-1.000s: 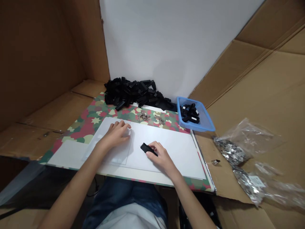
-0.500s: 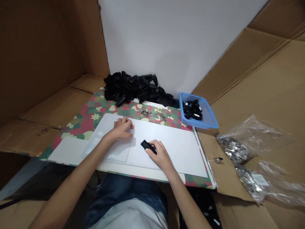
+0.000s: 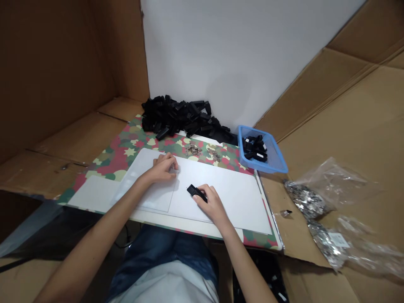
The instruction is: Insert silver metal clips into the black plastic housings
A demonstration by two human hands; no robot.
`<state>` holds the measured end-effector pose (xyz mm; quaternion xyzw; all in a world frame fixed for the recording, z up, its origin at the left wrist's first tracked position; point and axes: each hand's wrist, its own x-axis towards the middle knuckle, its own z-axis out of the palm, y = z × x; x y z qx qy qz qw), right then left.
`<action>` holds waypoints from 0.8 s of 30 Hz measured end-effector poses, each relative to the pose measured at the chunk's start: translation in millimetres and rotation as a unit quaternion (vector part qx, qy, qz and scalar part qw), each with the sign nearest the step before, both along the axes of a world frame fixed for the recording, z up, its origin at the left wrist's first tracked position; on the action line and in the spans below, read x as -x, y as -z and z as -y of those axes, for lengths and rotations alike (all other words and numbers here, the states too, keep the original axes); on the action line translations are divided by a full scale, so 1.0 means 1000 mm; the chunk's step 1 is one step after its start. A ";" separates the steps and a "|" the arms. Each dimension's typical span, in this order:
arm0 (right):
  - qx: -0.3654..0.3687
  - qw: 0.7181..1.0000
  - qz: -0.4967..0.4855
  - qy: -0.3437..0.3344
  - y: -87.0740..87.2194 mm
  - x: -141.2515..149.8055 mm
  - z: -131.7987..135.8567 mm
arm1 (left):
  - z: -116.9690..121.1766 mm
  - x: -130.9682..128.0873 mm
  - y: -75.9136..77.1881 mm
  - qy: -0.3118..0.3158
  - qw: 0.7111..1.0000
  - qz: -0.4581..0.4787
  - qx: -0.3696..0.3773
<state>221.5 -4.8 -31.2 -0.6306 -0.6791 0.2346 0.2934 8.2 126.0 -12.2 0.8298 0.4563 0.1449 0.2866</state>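
Note:
My right hand (image 3: 213, 205) is closed around a small black plastic housing (image 3: 193, 190), an oblong block whose open, hollow-looking end points to the upper left. It is held low over a white board (image 3: 243, 198). My left hand (image 3: 162, 169) is over a stack of clear plastic sheet (image 3: 154, 201) on the board's left side. Its fingers are curled, and a small pale sliver (image 3: 174, 171) shows between thumb and forefinger, too small to identify. Beyond the hands, small metal pieces (image 3: 193, 149) lie in a loose heap, with a second little heap (image 3: 213, 155) beside it.
A large pile of black housings (image 3: 176, 115) lies against the white wall. At the back right, a blue basket (image 3: 277, 158) holds more black parts. Clear bags of metal pieces (image 3: 307, 200) rest on cardboard to the right. Camouflage-patterned covering (image 3: 110, 158) lies under the board.
The pale sliver has come into sight between my left thumb and forefinger. My right hand keeps hold of the black housing, almost unmoved. The whole view has shifted slightly.

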 end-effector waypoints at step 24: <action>0.050 0.921 -0.380 0.075 -0.032 0.024 0.011 | 0.081 -0.022 -0.056 -0.117 0.828 0.505 0.214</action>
